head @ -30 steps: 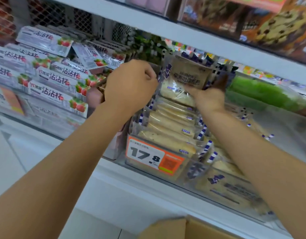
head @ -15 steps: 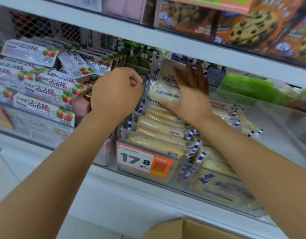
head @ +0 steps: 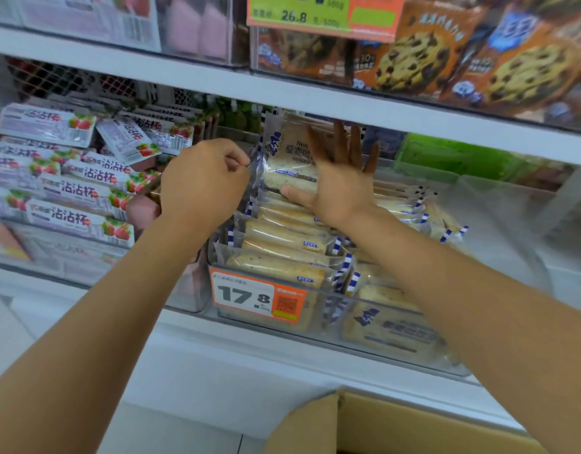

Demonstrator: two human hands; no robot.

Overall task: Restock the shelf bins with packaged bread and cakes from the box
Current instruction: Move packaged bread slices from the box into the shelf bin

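Our left hand pinched the left edge of an upright bread packet at the back of the clear bin, while our right hand pressed spread fingers against its front. The cardboard box sat below.

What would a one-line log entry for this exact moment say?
step: bread packet upright behind row | left hand: pinches its edge | right hand: pressed flat on its front | box: below shelf

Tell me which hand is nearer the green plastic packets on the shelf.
Right. The right hand is left of the green plastic packets; the left hand is farther left.
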